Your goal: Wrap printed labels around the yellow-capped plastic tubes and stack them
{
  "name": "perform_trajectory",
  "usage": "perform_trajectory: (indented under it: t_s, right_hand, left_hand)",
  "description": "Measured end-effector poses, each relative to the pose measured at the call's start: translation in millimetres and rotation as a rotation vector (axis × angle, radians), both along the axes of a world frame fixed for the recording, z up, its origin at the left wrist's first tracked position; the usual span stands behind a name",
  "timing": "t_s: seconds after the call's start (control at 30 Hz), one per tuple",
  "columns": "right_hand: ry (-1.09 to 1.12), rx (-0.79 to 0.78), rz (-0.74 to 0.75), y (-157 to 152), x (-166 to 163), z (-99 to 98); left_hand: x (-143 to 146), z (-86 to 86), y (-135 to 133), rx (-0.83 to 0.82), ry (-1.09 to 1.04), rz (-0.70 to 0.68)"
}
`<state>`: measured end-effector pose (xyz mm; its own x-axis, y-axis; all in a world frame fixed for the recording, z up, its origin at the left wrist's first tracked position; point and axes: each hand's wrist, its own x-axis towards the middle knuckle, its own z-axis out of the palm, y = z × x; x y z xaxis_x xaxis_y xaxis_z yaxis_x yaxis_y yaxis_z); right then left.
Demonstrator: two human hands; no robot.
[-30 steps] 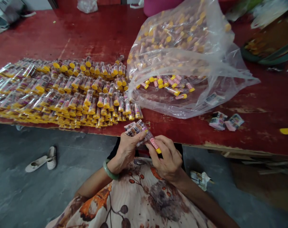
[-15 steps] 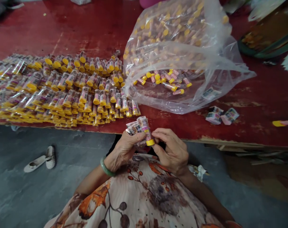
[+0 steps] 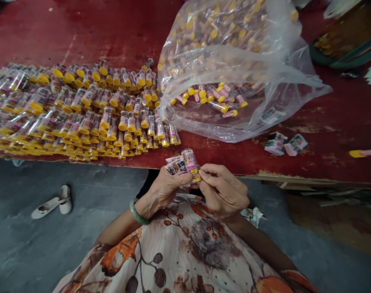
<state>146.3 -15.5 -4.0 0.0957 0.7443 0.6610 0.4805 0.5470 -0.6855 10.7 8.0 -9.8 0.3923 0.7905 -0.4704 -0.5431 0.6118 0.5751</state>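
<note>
My left hand [image 3: 163, 187], with a green bangle at the wrist, is closed around a small stack of printed cards [image 3: 174, 166], its thumb lying across them. A small clear tube [image 3: 189, 160] with a printed paper inside stands out beside the cards, its lower end yellow. My right hand [image 3: 225, 189] pinches that lower end between thumb and forefinger, and the fingers partly cover it. Both hands are in front of the table edge, above my lap.
Many yellow-capped tubes [image 3: 106, 118] lie stacked in rows on the red table [image 3: 112, 24]. A clear plastic bag [image 3: 234, 130] holds many more with pink contents. Two card bundles [image 3: 275, 144] and a single tube [image 3: 365, 153] lie to the right. White shoes [image 3: 45, 208] are on the floor.
My right hand has shifted slightly right, its fingertips now over the tube's yellow end. The tube and cards have moved slightly right too; the cap shows less than before.
</note>
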Motion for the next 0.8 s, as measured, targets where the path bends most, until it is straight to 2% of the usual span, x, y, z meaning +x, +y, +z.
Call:
perform_trajectory:
  t_s: [0.2,0.63,0.8]
  right_hand:
    - [-0.056,0.048,-0.015,2.5,-0.5,-2.0]
    - [-0.090,0.038,-0.037,3.7,-2.3,-6.8]
    - [-0.119,0.050,-0.053,2.2,-5.3,-10.5]
  left_hand:
    - [0.0,-1.9,-0.1,-0.003,-0.006,0.009]
    - [-1.5,-3.9,-0.8,0.060,0.024,0.021]
    - [-0.9,-3.8,-3.3,0.038,0.035,0.016]
